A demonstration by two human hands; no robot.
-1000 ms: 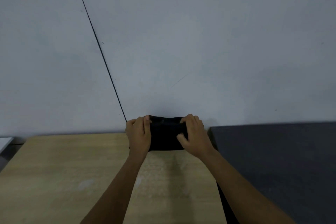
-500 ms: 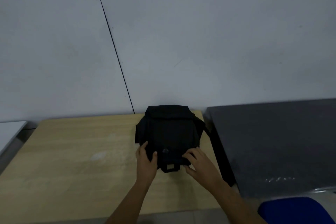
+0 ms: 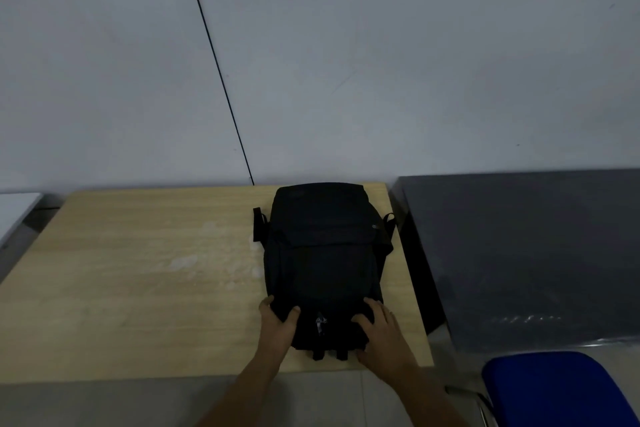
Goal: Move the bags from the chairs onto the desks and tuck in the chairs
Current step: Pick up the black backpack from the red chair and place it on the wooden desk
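Observation:
A black backpack lies flat on the right part of a light wooden desk, its top toward the wall. My left hand grips the bag's near left corner, thumb on top. My right hand rests on the near right corner with fingers spread over the fabric. A blue chair seat shows at the bottom right, in front of a dark grey desk.
A grey wall with a thin black seam runs right behind both desks. A white surface edge shows at the far left. Grey floor lies below the wooden desk's front edge.
The view has pulled back and tilted down. The backpack now lies fully flat along the desk, and both hands have slid from its top to its near end.

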